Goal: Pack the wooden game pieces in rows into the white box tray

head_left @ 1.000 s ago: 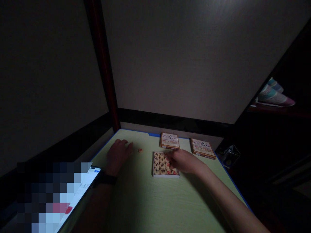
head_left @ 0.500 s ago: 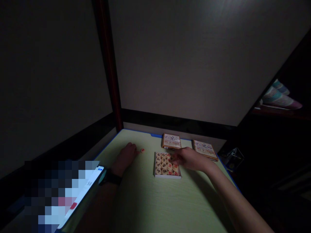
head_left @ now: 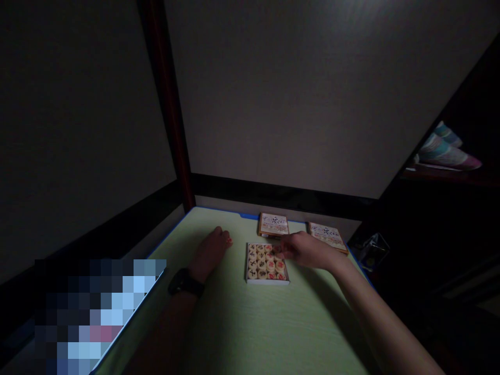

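My left hand (head_left: 213, 252), with a dark watch on its wrist, rests on the green table with fingers curled round a Chinese chess piece (head_left: 229, 240); only a bit of its red marking shows. To the right lies an open white box (head_left: 269, 282) with round, pale Chinese chess pieces (head_left: 261, 264) in rows. Black characters mark the left columns, red ones the right. My right hand (head_left: 300, 250) reaches over the box's far right corner, its fingers pinched at a piece there. Those fingertips partly cover that piece.
Two printed flat boxes, one behind the open box (head_left: 273, 224) and one farther right (head_left: 327, 237), lie near the far edge of the green table (head_left: 242, 323). A wall (head_left: 273, 104) rises behind. A lit, pixelated screen (head_left: 117, 312) is at lower left.
My left fingers have closed over the red-marked piece, which lay at their tips before. My right hand stays at the box's far right corner. The view has shifted slightly.
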`<act>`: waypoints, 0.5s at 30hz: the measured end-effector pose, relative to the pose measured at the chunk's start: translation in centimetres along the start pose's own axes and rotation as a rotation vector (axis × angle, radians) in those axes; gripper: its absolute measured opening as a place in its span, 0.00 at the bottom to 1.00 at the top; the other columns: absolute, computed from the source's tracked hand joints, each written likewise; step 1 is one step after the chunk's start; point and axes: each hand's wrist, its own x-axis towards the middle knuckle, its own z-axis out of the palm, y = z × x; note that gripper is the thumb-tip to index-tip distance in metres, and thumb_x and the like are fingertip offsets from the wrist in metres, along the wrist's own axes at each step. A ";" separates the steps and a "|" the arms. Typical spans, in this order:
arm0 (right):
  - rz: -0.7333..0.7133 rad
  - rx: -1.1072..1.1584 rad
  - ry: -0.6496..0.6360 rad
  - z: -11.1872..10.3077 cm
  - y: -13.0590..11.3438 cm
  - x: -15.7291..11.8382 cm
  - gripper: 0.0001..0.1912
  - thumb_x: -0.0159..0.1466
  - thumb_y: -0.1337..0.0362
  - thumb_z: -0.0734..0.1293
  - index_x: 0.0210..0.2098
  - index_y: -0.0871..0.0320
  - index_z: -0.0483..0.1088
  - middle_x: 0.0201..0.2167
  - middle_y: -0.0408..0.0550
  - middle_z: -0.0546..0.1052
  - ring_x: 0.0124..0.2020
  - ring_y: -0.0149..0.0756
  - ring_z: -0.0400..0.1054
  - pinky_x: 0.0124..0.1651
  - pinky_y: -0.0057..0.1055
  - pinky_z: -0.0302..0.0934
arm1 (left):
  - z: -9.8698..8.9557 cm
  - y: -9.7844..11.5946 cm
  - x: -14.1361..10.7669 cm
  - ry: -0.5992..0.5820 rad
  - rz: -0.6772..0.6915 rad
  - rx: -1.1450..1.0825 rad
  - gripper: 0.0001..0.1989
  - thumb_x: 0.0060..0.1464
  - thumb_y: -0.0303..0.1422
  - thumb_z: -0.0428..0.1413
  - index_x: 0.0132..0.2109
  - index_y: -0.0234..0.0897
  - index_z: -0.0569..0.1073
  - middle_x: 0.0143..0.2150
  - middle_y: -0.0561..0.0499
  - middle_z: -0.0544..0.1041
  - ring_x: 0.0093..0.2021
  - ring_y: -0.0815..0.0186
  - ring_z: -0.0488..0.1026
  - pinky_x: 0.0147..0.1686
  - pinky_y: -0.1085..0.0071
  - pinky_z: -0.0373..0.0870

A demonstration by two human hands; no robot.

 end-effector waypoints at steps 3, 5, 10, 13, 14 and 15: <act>-0.004 0.028 -0.019 -0.1 0.1 0.0 0.09 0.64 0.59 0.69 0.36 0.58 0.77 0.32 0.48 0.79 0.32 0.35 0.69 0.34 0.30 0.56 | 0.1 0.0 0.0 -0.006 0.004 0.031 0.09 0.67 0.30 0.46 0.42 0.35 0.71 0.47 0.42 0.71 0.44 0.62 0.71 0.45 0.67 0.68; -0.008 0.032 -0.006 -0.2 -0.1 0.1 0.08 0.65 0.60 0.69 0.36 0.58 0.77 0.32 0.48 0.79 0.31 0.35 0.69 0.34 0.30 0.57 | -0.2 0.1 -0.1 0.004 -0.004 0.002 0.10 0.67 0.30 0.46 0.43 0.35 0.71 0.46 0.42 0.72 0.42 0.62 0.71 0.45 0.67 0.68; -0.025 0.229 0.152 0.8 -1.2 0.9 0.10 0.66 0.60 0.66 0.34 0.60 0.76 0.27 0.47 0.77 0.30 0.34 0.69 0.34 0.30 0.59 | -1.2 1.9 -0.5 0.114 0.084 -0.183 0.08 0.67 0.31 0.46 0.43 0.37 0.70 0.45 0.47 0.71 0.44 0.64 0.71 0.48 0.68 0.68; -0.038 0.673 0.216 2.0 -1.8 1.8 0.17 0.62 0.54 0.70 0.44 0.60 0.73 0.31 0.46 0.77 0.31 0.33 0.71 0.35 0.30 0.65 | -1.1 4.4 -1.0 0.138 0.181 -0.237 0.07 0.67 0.31 0.48 0.47 0.38 0.70 0.47 0.49 0.69 0.47 0.64 0.71 0.49 0.68 0.68; -0.028 0.826 0.197 2.3 -1.8 2.1 0.21 0.60 0.52 0.72 0.45 0.60 0.71 0.30 0.45 0.77 0.30 0.32 0.71 0.35 0.30 0.66 | -1.0 5.3 -1.2 0.120 0.198 -0.231 0.06 0.67 0.32 0.49 0.47 0.39 0.70 0.47 0.49 0.69 0.46 0.64 0.71 0.48 0.68 0.69; -0.016 0.954 0.160 2.6 -1.8 2.3 0.24 0.57 0.51 0.74 0.45 0.60 0.71 0.29 0.44 0.76 0.29 0.32 0.71 0.35 0.30 0.68 | -0.9 6.2 -1.4 0.095 0.212 -0.215 0.06 0.67 0.32 0.49 0.47 0.39 0.69 0.47 0.49 0.69 0.46 0.64 0.71 0.47 0.69 0.69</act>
